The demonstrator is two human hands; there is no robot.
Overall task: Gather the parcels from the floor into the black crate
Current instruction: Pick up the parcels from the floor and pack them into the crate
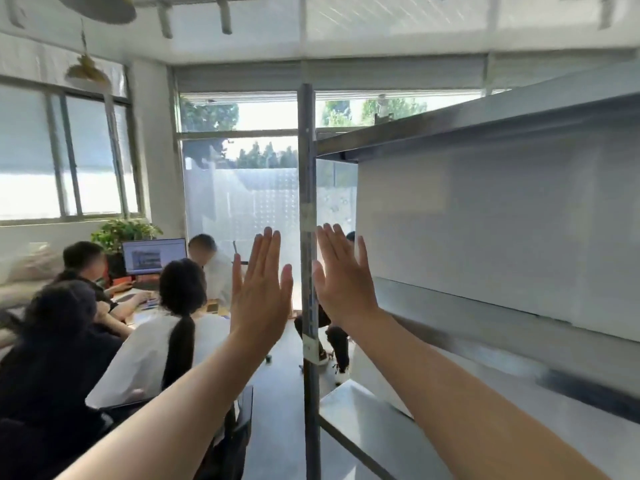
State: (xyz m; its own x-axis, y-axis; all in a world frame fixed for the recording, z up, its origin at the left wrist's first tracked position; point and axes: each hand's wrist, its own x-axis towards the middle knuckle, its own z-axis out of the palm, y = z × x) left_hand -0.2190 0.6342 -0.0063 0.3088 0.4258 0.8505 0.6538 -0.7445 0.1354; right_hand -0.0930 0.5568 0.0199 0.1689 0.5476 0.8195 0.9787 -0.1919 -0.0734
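Note:
Both my arms are stretched out in front of me at chest height. My left hand is raised flat, fingers straight and together, holding nothing. My right hand is raised the same way just to its right, also flat and holding nothing. The two hands stand on either side of a grey metal upright post. No parcels and no black crate are in view; the floor near me is mostly out of frame.
A steel shelving rack fills the right side, with a lower shelf near my right forearm. Several people sit at a table with a monitor at the left. Grey floor runs ahead toward glass doors.

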